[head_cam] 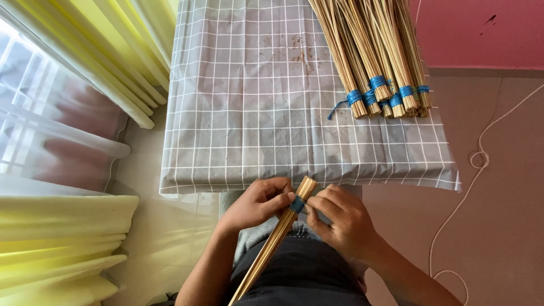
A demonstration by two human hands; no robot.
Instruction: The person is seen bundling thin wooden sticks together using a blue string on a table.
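One stick bundle [276, 238] with a blue binding [298, 204] near its top end, held slanted over the lap, just below the table edge. Left hand [258, 204] grips it closed; right hand [340, 224] pinches at the binding. Checked grey cloth [249, 113] covers the table. Far right on it: about six bound bundles [379, 56], each tied blue. White cord [479, 164] on the floor.

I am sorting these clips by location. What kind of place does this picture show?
Probably a room in a home, used for handwork. A table with a checked grey cloth stands beside yellow curtains at a window; tied stick bundles lie on it. Both hands, left hand and right hand, hold another stick bundle.
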